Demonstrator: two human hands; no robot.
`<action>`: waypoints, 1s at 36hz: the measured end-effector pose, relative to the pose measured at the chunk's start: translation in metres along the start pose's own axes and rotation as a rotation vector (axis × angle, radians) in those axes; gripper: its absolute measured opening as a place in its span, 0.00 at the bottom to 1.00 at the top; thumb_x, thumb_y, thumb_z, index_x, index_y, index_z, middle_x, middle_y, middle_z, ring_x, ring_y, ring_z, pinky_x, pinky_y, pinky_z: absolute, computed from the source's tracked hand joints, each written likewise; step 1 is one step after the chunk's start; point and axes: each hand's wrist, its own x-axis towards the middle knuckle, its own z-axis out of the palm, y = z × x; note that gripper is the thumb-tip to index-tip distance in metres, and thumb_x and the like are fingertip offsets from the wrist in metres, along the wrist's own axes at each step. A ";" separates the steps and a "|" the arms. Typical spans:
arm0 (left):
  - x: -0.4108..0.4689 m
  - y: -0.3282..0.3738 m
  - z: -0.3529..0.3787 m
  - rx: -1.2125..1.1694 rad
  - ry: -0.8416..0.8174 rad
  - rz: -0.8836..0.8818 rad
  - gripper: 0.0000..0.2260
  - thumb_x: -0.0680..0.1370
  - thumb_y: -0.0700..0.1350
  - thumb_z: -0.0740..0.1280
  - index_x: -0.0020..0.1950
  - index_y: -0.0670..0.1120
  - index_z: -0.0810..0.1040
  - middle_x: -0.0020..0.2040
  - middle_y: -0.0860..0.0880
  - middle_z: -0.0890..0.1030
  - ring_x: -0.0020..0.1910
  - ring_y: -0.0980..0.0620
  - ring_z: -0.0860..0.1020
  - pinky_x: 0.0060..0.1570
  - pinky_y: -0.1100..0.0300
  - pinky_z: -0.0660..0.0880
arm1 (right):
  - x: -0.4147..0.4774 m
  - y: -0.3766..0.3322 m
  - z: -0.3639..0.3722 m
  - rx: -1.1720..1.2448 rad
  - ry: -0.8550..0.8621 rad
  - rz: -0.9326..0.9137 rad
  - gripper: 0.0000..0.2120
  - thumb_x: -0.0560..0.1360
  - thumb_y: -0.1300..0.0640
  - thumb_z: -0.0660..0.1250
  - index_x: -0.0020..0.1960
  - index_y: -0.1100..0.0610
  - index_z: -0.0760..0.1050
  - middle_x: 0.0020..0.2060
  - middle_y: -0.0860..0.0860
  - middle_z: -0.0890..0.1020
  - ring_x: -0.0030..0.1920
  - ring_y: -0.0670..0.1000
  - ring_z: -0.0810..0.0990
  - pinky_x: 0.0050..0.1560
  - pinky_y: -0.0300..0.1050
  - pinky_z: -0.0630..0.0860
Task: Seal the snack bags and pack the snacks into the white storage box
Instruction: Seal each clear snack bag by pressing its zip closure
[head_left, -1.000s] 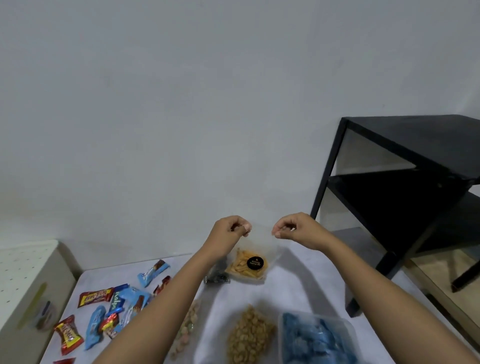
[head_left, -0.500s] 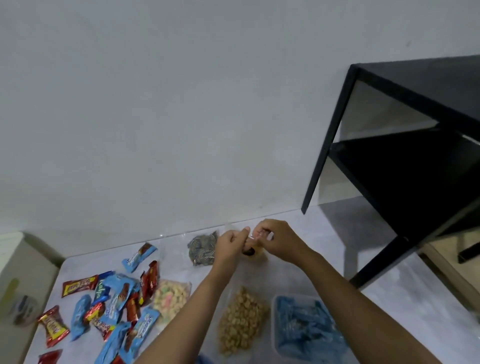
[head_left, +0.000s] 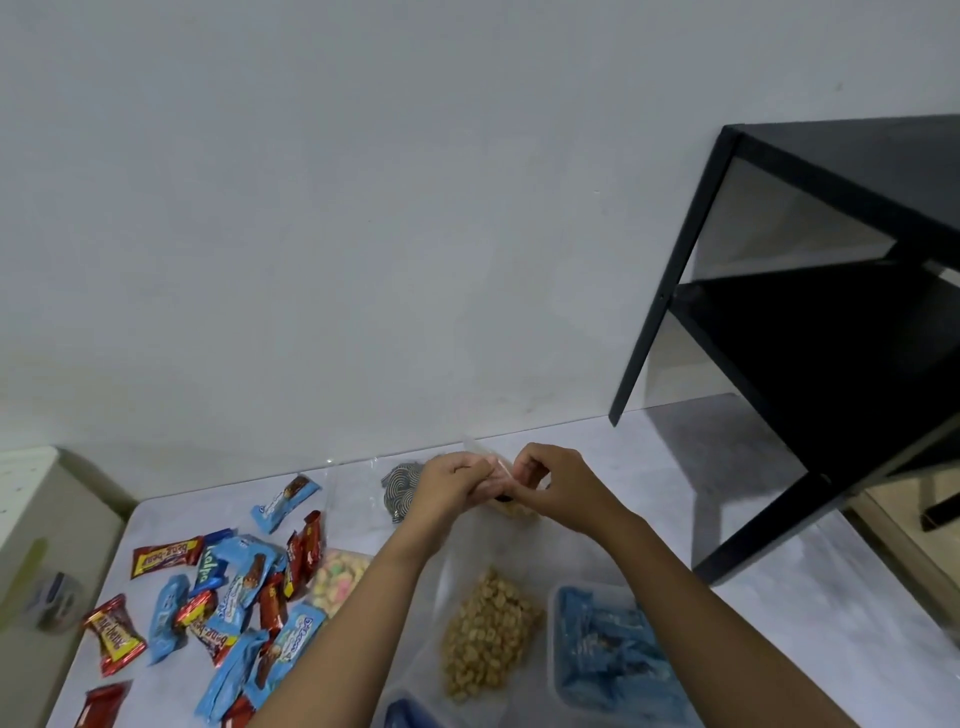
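The left hand (head_left: 454, 480) and right hand (head_left: 553, 483) meet knuckle to knuckle, fingers curled, both pinching the mouth of a clear snack bag (head_left: 514, 508). They hold it low over the table (head_left: 649, 499), near the wall. The step appears to be pressing the seal closed. It likely goes best with the contents hanging low, air squeezed out first, and the pinch run along the strip end to end. A bag of nuts (head_left: 488, 639) lies nearer the person. The white box (head_left: 31, 519) stands well apart at the left edge.
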 end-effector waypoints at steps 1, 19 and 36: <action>0.000 0.001 0.000 0.006 -0.001 -0.008 0.09 0.77 0.38 0.64 0.38 0.37 0.79 0.34 0.43 0.82 0.38 0.52 0.82 0.43 0.66 0.79 | 0.000 -0.001 0.000 -0.008 -0.002 -0.004 0.10 0.70 0.52 0.72 0.39 0.58 0.76 0.34 0.48 0.80 0.35 0.42 0.76 0.35 0.34 0.73; -0.014 0.009 0.003 0.182 -0.050 0.041 0.10 0.79 0.41 0.62 0.39 0.42 0.76 0.35 0.48 0.79 0.31 0.60 0.79 0.36 0.69 0.76 | -0.012 -0.013 0.006 -0.257 -0.012 -0.093 0.14 0.74 0.59 0.60 0.31 0.62 0.66 0.28 0.58 0.72 0.30 0.49 0.65 0.33 0.51 0.65; -0.025 -0.007 0.006 0.323 -0.031 0.116 0.13 0.81 0.42 0.57 0.38 0.44 0.74 0.34 0.50 0.75 0.30 0.61 0.73 0.37 0.67 0.71 | -0.026 -0.022 0.010 0.136 -0.017 0.201 0.13 0.70 0.67 0.59 0.27 0.61 0.71 0.28 0.58 0.76 0.28 0.50 0.73 0.30 0.40 0.74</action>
